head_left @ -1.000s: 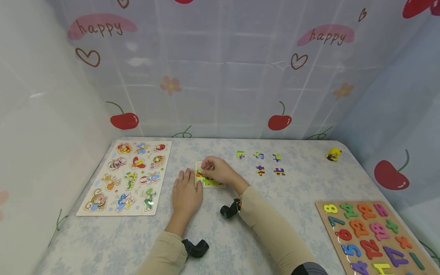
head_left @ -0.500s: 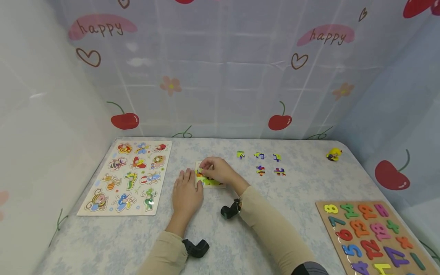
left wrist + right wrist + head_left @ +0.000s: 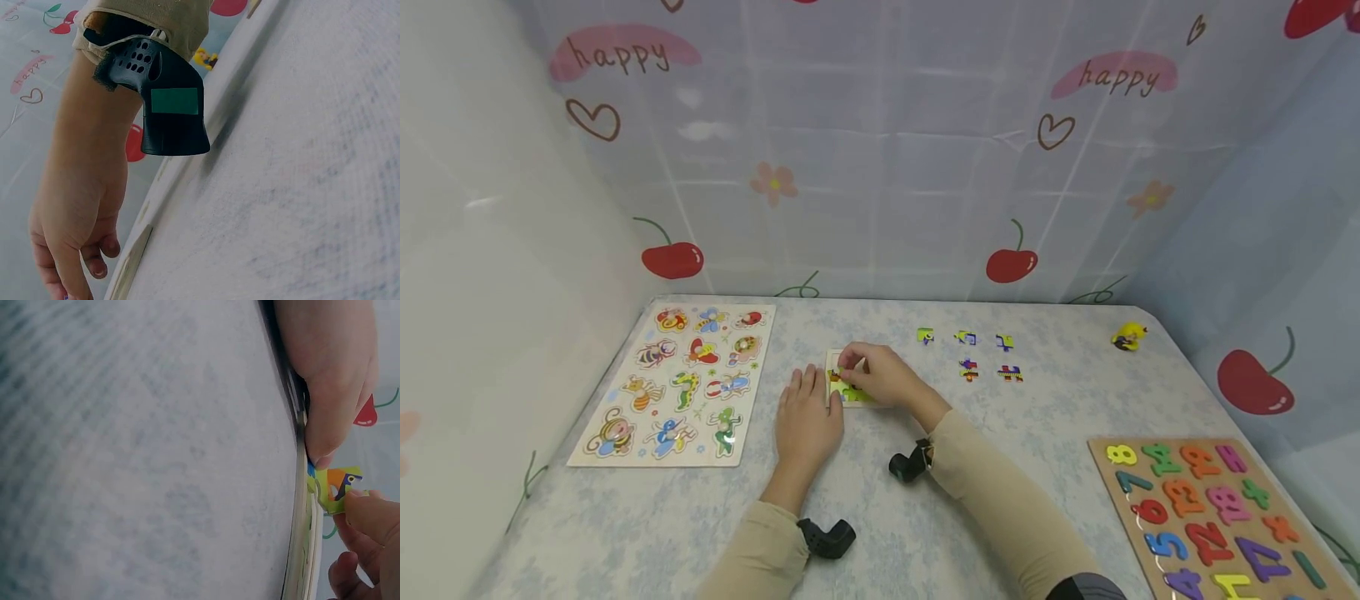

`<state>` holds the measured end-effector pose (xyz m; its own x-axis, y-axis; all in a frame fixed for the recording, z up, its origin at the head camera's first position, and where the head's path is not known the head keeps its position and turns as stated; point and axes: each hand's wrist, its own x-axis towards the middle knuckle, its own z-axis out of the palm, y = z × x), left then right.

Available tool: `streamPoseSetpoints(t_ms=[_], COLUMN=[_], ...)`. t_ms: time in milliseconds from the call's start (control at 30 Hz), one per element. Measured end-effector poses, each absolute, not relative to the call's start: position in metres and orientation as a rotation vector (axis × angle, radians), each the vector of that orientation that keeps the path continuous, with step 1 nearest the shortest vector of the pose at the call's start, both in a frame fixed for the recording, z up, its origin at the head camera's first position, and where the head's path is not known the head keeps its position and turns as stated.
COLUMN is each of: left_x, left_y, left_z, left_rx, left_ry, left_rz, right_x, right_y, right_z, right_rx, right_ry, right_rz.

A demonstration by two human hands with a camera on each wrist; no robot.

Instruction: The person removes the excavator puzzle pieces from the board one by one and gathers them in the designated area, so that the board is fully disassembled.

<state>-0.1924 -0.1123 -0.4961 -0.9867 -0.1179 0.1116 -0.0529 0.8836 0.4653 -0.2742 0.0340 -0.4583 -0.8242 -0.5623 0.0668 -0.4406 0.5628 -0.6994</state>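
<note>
Puzzle piece (image 3: pixel 342 480) is pinched in the nearly closed grip of the right hand (image 3: pixel 886 375) at the left part of the puzzle board (image 3: pixel 833 356). The board's left edge is touched by the left hand (image 3: pixel 808 422), whose fingers are laid straight. Five loose pieces (image 3: pixel 968 371) are spread farther right on the desk (image 3: pixel 895 533).

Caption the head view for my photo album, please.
Left hand at a small puzzle board, right hand over it, five loose pieces off to the right.
</note>
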Motion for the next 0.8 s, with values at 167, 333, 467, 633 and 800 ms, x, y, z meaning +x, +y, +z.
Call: streamPoseSetpoints(t_ms=[167, 333, 467, 633, 800], left_x=[-0.1918, -0.1917, -0.1916, -0.1923, -0.1945], left_y=[-0.1124, -0.1120, -0.1111, -0.1106, -0.1108], left_z=[-0.4955, -0.4950, -0.4948, -0.4946, -0.4927], left_rx=[0.138, 0.135, 0.136, 0.148, 0.184], left_ry=[-2.920, -2.920, -2.922, -2.916, -2.900], left_rz=[-0.712, -0.717, -0.721, -0.722, -0.740], right_x=[-0.2769, -0.2799, -0.2802, -0.2793, -0.2788], right_y=[0.0307, 0.0302, 0.0327, 0.0344, 0.0328], right_z=[-0.4617, -0.4638, -0.4632, -0.4616, -0.4596], right_rx=[-0.701, -0.632, -0.621, -0.633, -0.630], right_ry=[2.611, 2.575, 2.532, 2.511, 2.504], right_rz=[-1.162, -1.194, -1.229, -1.238, -1.225])
